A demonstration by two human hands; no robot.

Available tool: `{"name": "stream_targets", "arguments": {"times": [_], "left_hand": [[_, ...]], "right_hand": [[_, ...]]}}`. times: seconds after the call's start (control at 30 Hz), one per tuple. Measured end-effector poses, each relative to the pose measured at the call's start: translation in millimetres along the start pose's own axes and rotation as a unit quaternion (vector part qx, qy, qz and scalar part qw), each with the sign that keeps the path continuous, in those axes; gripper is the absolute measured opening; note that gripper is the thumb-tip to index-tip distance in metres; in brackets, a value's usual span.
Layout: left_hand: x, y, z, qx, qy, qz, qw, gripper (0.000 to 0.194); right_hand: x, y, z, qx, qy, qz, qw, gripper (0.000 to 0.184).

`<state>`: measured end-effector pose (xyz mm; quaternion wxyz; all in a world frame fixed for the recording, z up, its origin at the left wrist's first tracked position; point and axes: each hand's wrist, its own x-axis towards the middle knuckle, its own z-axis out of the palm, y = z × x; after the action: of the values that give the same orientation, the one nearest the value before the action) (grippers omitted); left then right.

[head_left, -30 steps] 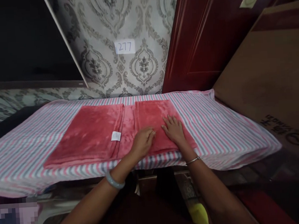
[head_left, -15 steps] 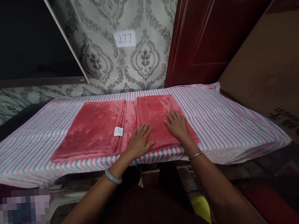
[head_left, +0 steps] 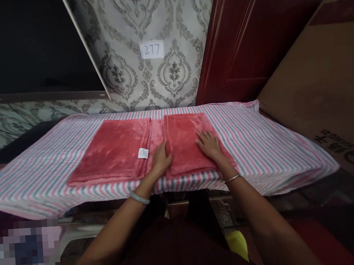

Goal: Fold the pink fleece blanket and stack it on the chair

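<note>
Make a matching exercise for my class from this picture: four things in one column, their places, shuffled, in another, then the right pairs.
Things
1. White tag
2. Number card
3. Right hand
4. Cardboard box

Places
A. Spread on the right folded part of the red blanket
B. To the right of the striped cloth
C. At the inner edge of the blanket's left folded part
D. On the patterned wall

Right pairs: 1-C, 2-D, 3-A, 4-B
</note>
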<state>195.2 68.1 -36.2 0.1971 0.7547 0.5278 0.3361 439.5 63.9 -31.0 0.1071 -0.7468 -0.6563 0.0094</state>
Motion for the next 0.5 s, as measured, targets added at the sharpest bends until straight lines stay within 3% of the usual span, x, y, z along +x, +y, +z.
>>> {"name": "stream_targets", "arguments": {"times": [0.13, 0.33, 0.43, 0.5], "left_hand": [[3.9, -2.0, 5.5, -0.042, 0.030, -0.007, 0.999, 0.070], [7.4, -10.1, -14.6, 0.041, -0.055, 0.011, 0.998, 0.063], [24.4, 7.5, -19.7, 0.098, -0.007, 0.042, 0.994, 0.063], [39.6, 26.6, -15.0, 0.115, -0.007, 0.083, 0.990, 0.063]], "right_hand": [[-0.1, -6.2, -7.8, 0.011, -0.026, 0.010, 1.000, 0.054], [3.3, 11.0, 4.1, 0.023, -0.034, -0.047, 0.998, 0.054], [21.6, 21.5, -1.9, 0.048, 0.006, -0.078, 0.996, 0.053], [35.7, 21.3, -10.8, 0.043, 0.024, -0.072, 0.996, 0.054]]}}
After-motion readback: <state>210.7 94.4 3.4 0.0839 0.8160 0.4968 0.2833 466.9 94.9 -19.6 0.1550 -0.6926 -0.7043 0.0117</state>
